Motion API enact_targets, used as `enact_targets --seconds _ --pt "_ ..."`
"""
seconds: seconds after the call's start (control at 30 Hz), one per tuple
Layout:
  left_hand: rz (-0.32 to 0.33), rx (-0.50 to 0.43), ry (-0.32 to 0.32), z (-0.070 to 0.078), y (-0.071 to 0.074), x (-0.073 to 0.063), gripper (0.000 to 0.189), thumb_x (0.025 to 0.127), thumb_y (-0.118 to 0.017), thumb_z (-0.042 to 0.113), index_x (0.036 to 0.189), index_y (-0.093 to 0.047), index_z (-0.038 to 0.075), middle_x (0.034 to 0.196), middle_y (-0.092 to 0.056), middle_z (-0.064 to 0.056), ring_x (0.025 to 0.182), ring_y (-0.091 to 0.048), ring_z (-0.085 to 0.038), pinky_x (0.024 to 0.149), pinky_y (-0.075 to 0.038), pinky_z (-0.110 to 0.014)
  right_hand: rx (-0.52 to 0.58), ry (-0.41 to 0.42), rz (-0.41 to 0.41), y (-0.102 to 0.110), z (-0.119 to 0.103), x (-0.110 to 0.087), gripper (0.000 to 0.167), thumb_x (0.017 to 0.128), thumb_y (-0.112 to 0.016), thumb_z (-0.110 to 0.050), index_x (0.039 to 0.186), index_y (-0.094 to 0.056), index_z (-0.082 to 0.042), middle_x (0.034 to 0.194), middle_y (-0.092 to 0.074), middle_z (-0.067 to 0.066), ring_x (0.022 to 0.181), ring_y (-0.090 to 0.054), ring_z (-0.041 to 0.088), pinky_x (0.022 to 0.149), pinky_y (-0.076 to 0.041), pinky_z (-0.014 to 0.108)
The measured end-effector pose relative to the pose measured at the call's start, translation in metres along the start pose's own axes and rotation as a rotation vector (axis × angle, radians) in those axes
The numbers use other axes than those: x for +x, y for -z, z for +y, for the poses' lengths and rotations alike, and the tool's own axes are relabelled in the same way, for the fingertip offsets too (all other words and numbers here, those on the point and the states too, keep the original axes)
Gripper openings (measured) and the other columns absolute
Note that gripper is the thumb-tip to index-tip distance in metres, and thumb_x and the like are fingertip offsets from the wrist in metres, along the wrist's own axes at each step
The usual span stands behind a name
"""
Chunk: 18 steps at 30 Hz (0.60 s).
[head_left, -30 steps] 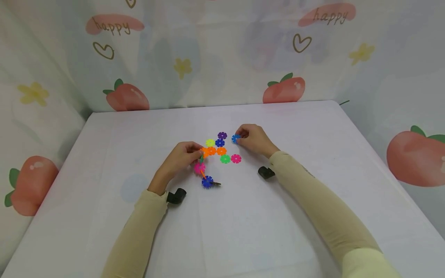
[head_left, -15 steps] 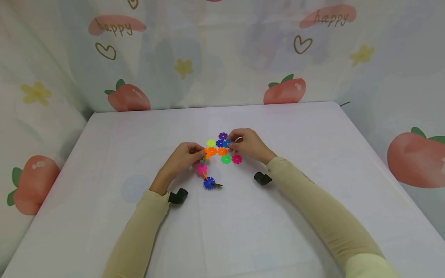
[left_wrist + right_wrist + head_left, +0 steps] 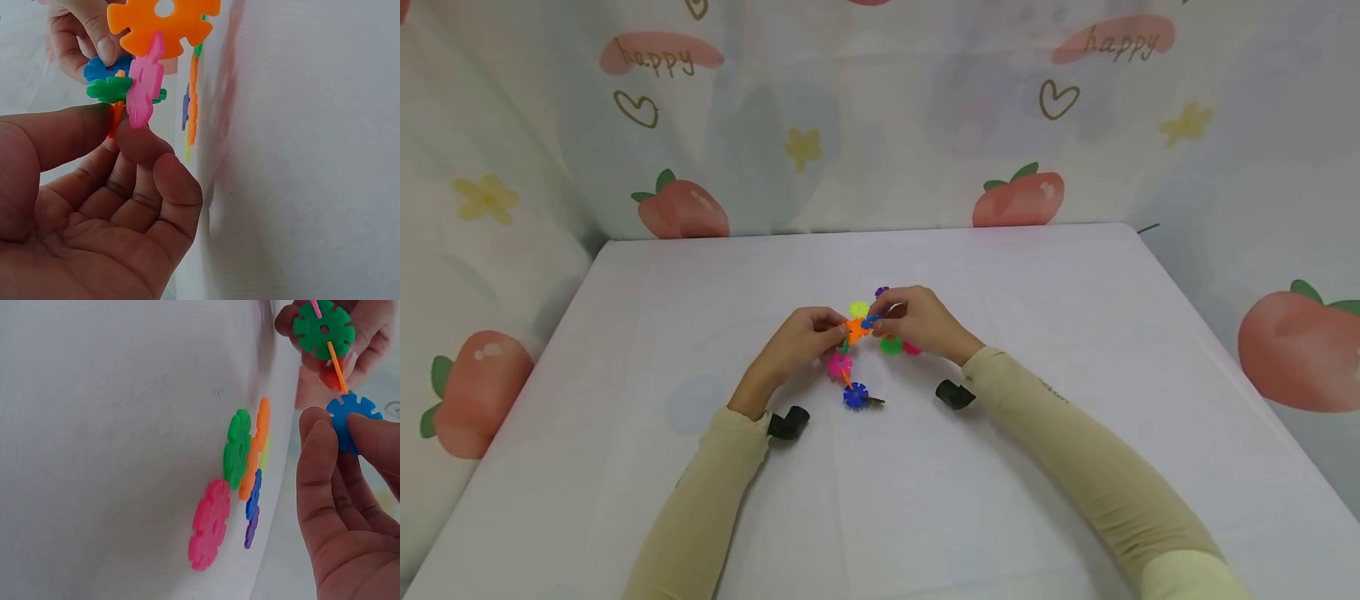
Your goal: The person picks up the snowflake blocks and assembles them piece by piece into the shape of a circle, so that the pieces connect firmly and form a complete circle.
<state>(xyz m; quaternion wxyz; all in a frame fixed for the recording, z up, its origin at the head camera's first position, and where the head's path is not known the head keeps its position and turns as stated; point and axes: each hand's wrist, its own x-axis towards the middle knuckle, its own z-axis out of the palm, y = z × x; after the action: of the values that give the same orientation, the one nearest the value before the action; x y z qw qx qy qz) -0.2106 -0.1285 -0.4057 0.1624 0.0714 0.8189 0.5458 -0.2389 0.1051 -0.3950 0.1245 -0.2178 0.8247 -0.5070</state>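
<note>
My left hand (image 3: 808,340) pinches an orange disc of a chain of notched plastic snowflake discs between thumb and forefinger. In the left wrist view a green disc (image 3: 109,90), a pink disc (image 3: 145,87) and a larger-looking orange disc (image 3: 140,22) follow along the chain. Its lower end, with a dark blue disc (image 3: 855,396), hangs toward me. Thumb and fingertips of my right hand (image 3: 928,323) pinch a light blue disc (image 3: 350,422). The light blue disc's rim is right at the edge of the orange disc (image 3: 337,369) in the right wrist view.
Loose discs lie on the white table (image 3: 1037,500) beyond and under the right hand: yellow (image 3: 859,309), purple (image 3: 882,292), green (image 3: 237,450), pink (image 3: 209,525), dark blue (image 3: 253,495) and orange (image 3: 263,422). A printed cloth (image 3: 880,125) hangs behind the table.
The right hand has carried the light blue disc left and toward me, over the loose discs, up to the chain. The left hand has kept its grip, shifting slightly right in view.
</note>
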Motion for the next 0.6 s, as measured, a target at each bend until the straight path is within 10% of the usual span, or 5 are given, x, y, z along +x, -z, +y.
enact_targets --seconds 0.6 --pt "-0.006 0.020 -0.013 0.0010 -0.0005 -0.0011 0.021 0.109 -0.062 0.014 0.119 -0.071 -0.003 0.101 -0.070 -0.010 0.086 -0.059 -0.021 0.076 -0.049 -0.029 -0.144 0.107 0.003 -0.0026 -0.0041 -0.0018 0.013 0.094 -0.075 0.009 0.104 -0.078 0.001 0.105 -0.075 0.011 0.094 -0.072 0.025 0.086 -0.061 0.037"
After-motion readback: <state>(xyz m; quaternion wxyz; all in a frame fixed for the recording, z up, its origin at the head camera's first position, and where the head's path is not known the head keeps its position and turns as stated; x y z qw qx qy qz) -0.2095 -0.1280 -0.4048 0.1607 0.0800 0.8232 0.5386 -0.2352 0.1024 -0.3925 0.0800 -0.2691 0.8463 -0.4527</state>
